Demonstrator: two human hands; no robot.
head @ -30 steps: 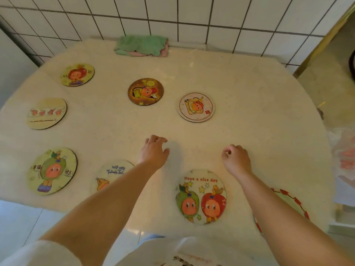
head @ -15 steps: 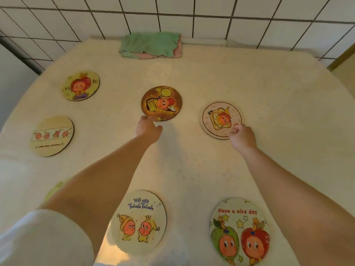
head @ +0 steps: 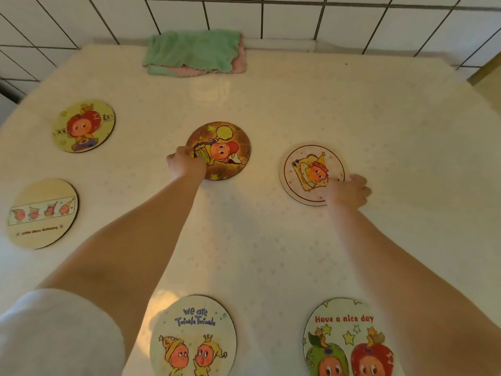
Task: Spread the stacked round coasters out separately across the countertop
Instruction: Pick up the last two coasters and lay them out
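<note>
Several round cartoon coasters lie apart on the cream countertop [head: 271, 240]. My left hand [head: 185, 164] curls over the near-left edge of the brown coaster [head: 225, 147] at the centre. My right hand [head: 349, 192] pinches the near-right edge of the pale toast-picture coaster [head: 309, 172]. Both coasters look flat on the counter. At far left sit a yellow coaster [head: 84, 126] and a cream coaster [head: 43, 213] with a picture strip. Near me lie the "we are Twinkle Twinkle" coaster [head: 193, 337] and the "Have a nice day" coaster [head: 347, 340], partly under my right forearm.
A folded green and pink cloth [head: 193, 51] lies at the back against the white tiled wall [head: 298, 14]. The counter's right edge [head: 477, 88] drops away at the far right corner.
Both hands have reached forward from the near middle of the counter to the brown and pale coasters, and their fingers now close on the edges. The view has moved forward.
</note>
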